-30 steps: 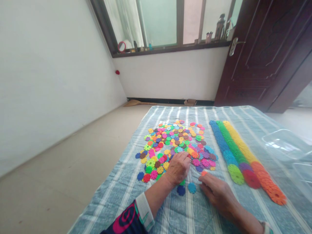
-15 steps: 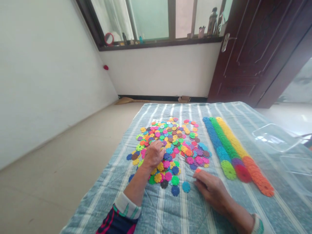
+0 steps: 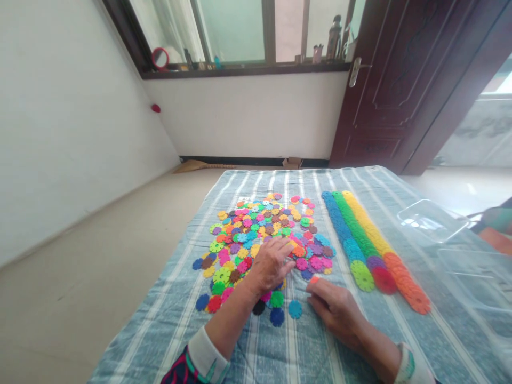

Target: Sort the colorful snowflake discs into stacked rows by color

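Many flower-edged discs of mixed colours lie in a loose pile on the striped cloth. Over the pile's right part is my left hand, its bent fingers reaching towards a yellow disc; whether they grip it is unclear. My right hand rests right of the pile, closed, with an orange disc showing at its fingertips. A single blue disc lies between the hands. Farther right, overlapping rows run side by side: blue ending in lime, green ending in purple and red, yellow ending in orange.
Clear plastic containers stand at the cloth's right side. Beyond the table are a white wall, a window sill with small items, a dark red door and a broom on the floor.
My left hand has moved right across the pile, nearer my right hand. My right hand still has the orange disc at its fingertips. The whole view has shifted slightly.
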Available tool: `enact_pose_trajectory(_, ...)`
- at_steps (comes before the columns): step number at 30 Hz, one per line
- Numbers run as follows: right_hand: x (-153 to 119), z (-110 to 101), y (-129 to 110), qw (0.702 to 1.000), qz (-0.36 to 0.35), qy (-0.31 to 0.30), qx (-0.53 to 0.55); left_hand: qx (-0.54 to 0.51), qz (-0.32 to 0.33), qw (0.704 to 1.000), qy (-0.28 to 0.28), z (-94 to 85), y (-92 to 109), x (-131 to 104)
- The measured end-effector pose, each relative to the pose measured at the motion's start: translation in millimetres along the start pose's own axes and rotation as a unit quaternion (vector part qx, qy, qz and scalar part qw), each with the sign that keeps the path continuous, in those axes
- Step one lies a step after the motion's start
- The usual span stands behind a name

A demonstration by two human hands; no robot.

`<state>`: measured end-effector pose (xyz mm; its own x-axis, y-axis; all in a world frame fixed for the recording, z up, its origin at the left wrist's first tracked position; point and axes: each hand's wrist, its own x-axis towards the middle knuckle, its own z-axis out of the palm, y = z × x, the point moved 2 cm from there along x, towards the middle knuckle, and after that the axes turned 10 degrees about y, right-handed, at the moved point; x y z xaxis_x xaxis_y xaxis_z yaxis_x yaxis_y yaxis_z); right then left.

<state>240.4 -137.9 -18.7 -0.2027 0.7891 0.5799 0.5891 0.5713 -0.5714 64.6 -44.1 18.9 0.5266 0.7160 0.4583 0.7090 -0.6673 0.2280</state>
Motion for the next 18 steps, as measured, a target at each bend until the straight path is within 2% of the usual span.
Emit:
enact_pose_trajectory(2,0.4,0.4,0.2,1.0,0.001,0.004,0.0,0.004,0.016,0.999,-0.029,4.2,5.3,7.3)
enact_pose_trajectory(4,0.4,0.9,0.4,1.0,0.001,0.007,0.001,0.024,0.0,0.999,-0.038,4.6,3.2,11.9)
enact_pose_trajectory(9,0.4,1.9,0.8,1.0,0.002,0.005,0.0,0.136,-0.117,0.984,0.001,-6.5,-17.9,7.8)
enact_pose_trajectory(11,0.8,2.0,0.6,1.0,0.005,0.005,0.0,0.162,-0.137,0.977,0.021,-8.1,-21.7,4.3)
enact_pose_trajectory(13,1.2,2.3,0.4,1.0,0.009,0.005,0.001,0.142,-0.119,0.982,0.046,-4.8,-20.0,2.7)
enact_pose_trajectory(15,1.4,2.7,0.3,1.0,0.012,0.006,0.001,0.091,-0.07,0.992,0.058,2.4,-14.3,2.6)
enact_pose_trajectory(18,1.6,3.5,0.7,1.0,0.011,0.009,-0.002,0.029,0.006,0.999,0.03,13.8,-4.3,2.8)
